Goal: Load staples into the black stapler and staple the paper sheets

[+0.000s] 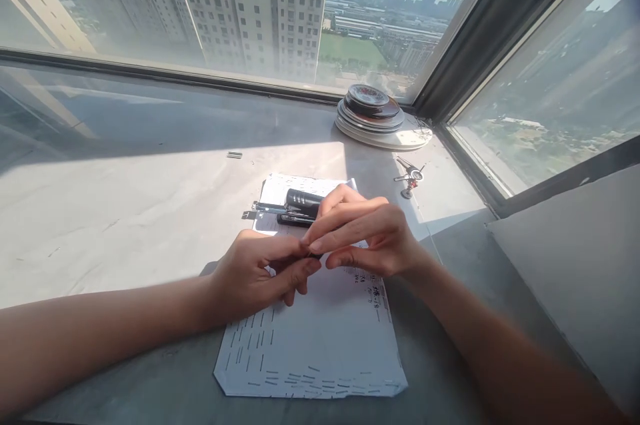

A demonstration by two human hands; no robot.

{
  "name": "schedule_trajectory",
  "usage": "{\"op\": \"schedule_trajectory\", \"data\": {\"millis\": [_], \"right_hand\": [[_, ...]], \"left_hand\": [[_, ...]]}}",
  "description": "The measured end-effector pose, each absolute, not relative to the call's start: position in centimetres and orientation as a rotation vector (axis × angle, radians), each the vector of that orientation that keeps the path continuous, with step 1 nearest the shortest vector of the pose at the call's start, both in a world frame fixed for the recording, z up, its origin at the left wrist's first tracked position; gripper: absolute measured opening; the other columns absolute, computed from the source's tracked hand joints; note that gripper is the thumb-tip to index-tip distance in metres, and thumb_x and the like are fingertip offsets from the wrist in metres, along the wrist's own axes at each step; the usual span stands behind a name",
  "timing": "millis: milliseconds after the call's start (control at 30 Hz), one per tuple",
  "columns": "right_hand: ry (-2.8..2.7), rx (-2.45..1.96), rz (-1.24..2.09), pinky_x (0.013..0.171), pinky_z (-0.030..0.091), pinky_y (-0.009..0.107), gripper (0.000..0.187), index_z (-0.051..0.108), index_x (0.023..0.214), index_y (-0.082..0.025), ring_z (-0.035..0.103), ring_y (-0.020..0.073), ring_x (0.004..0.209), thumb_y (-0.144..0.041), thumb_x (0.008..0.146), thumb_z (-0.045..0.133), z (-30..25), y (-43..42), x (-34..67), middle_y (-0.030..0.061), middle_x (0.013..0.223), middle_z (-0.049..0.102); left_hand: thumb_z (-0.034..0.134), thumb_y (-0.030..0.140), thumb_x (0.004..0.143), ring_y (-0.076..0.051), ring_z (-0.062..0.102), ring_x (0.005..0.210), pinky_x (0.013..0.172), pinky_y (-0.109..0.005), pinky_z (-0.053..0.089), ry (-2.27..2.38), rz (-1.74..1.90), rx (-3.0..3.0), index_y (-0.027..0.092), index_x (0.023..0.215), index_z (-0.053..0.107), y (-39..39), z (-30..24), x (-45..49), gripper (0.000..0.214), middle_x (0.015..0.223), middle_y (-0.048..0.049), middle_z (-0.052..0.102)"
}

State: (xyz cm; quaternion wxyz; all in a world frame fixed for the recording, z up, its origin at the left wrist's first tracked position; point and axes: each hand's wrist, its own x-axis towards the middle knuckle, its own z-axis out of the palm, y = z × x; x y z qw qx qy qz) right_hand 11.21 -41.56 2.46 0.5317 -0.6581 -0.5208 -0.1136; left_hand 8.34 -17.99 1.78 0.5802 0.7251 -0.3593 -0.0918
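My left hand (pixel 270 268) is closed in a pinch, thumb against the fingers, above a sheet of paper (pixel 320 338). Something small and dark shows at its fingertips, too little of it to name. Bent over from the right, my right hand (pixel 367 231) meets the same spot with its fingertips, its thumb lower down. Just behind my hands a black stapler (pixel 303 199) lies on the far part of the paper, its right end hidden by my right hand. Rows of staples run along the paper's near and left edges, and handwriting shows at its right side.
A stack of plates (pixel 373 121) stands by the window corner. Nearer are a small metal item with a round head (pixel 413 175) and some staple strips (pixel 234 155) on the sill (pixel 125 211). Window frames (pixel 475 31) bound the far and right sides.
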Motion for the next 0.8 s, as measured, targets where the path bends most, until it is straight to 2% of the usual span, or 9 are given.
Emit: {"op": "schedule_trajectory", "data": {"millis": [100,200,300,400,500,567,633,700,800], "right_hand": [[-1.212,-1.57,-0.23,0.085,0.056,0.037,0.013,0.084,0.094,-0.021,0.069,0.0172,0.087,-0.029,0.102,0.079,2.6,-41.4,11.0,0.0049,0.096,0.082],[-1.101,-1.556,-0.313,0.082,0.056,0.038,0.012,0.083,0.089,-0.021,0.072,0.0175,0.081,-0.029,0.099,0.083,2.5,-42.0,11.3,0.0037,0.091,0.082],[-0.692,-1.702,-0.59,0.079,0.056,0.039,0.009,0.083,0.088,-0.023,0.073,0.0211,0.084,-0.029,0.094,0.086,1.6,-44.0,12.4,0.0036,0.09,0.082],[-0.273,-2.009,-0.771,0.072,0.054,0.038,0.011,0.084,0.086,-0.024,0.07,0.0217,0.075,-0.033,0.091,0.084,-0.2,-46.8,14.4,0.004,0.09,0.082],[-0.077,-2.196,-0.725,0.078,0.057,0.042,0.012,0.084,0.082,-0.024,0.071,0.0247,0.076,-0.034,0.088,0.08,-2.1,-49.0,16.3,0.0036,0.085,0.081],[-0.044,-2.283,-0.625,0.087,0.057,0.045,0.012,0.084,0.08,-0.025,0.073,0.0278,0.084,-0.031,0.087,0.076,-3.0,-49.6,17.2,0.0041,0.088,0.082],[-0.049,-2.357,-0.563,0.096,0.055,0.049,0.015,0.085,0.088,-0.025,0.072,0.0313,0.098,-0.03,0.09,0.072,-3.6,-49.6,17.6,0.0055,0.102,0.083],[-0.066,-2.432,-0.528,0.103,0.053,0.052,0.023,0.086,0.106,-0.024,0.066,0.0345,0.112,-0.03,0.095,0.067,-3.9,-49.3,17.8,0.0063,0.122,0.08],[-0.087,-2.534,-0.471,0.107,0.051,0.055,0.036,0.08,0.129,-0.025,0.061,0.0378,0.121,-0.029,0.098,0.062,-4.1,-48.9,17.9,0.0065,0.139,0.073]], "left_hand": [[0.066,0.026,0.105,-0.008,0.066,0.045,0.047,-0.017,0.056,-0.845,-0.273,1.698,0.016,0.083,0.074,-17.8,1.6,8.6,0.026,0.063,0.0009,0.074],[0.066,0.032,0.106,-0.008,0.063,0.044,0.045,-0.018,0.053,-0.84,-0.234,1.655,0.016,0.095,0.075,-17.7,1.2,8.7,0.022,0.065,0.0002,0.074],[0.053,0.033,0.112,-0.007,0.059,0.044,0.045,-0.018,0.049,-0.866,-0.013,1.61,0.016,0.107,0.073,-17.7,0.9,8.6,0.028,0.065,0.0007,0.071],[0.041,0.027,0.115,-0.006,0.052,0.045,0.045,-0.018,0.042,-0.867,0.248,1.626,0.017,0.1,0.069,-17.4,0.6,9.1,0.034,0.06,0.0033,0.063],[0.044,0.024,0.113,-0.008,0.049,0.046,0.046,-0.021,0.037,-0.785,0.494,1.759,0.019,0.096,0.067,-16.3,0.6,11.9,0.03,0.055,0.006,0.051],[0.05,0.026,0.109,-0.01,0.05,0.05,0.051,-0.024,0.039,-0.738,0.751,1.89,0.019,0.091,0.067,-15.0,0.8,15.0,0.026,0.058,0.0044,0.052],[0.052,0.025,0.105,-0.016,0.058,0.065,0.066,-0.03,0.049,-0.625,0.929,2.117,0.019,0.09,0.069,-13.6,0.9,18.4,0.024,0.071,-0.0018,0.065],[0.047,0.02,0.103,-0.024,0.067,0.094,0.088,-0.037,0.054,-0.526,0.849,2.344,0.019,0.104,0.074,-12.3,0.6,21.3,0.026,0.101,-0.0099,0.076],[0.047,0.017,0.1,-0.032,0.059,0.135,0.112,-0.045,0.048,-0.317,0.527,2.634,0.018,0.135,0.071,-11.1,-0.4,23.6,0.042,0.149,-0.0145,0.066]]}}
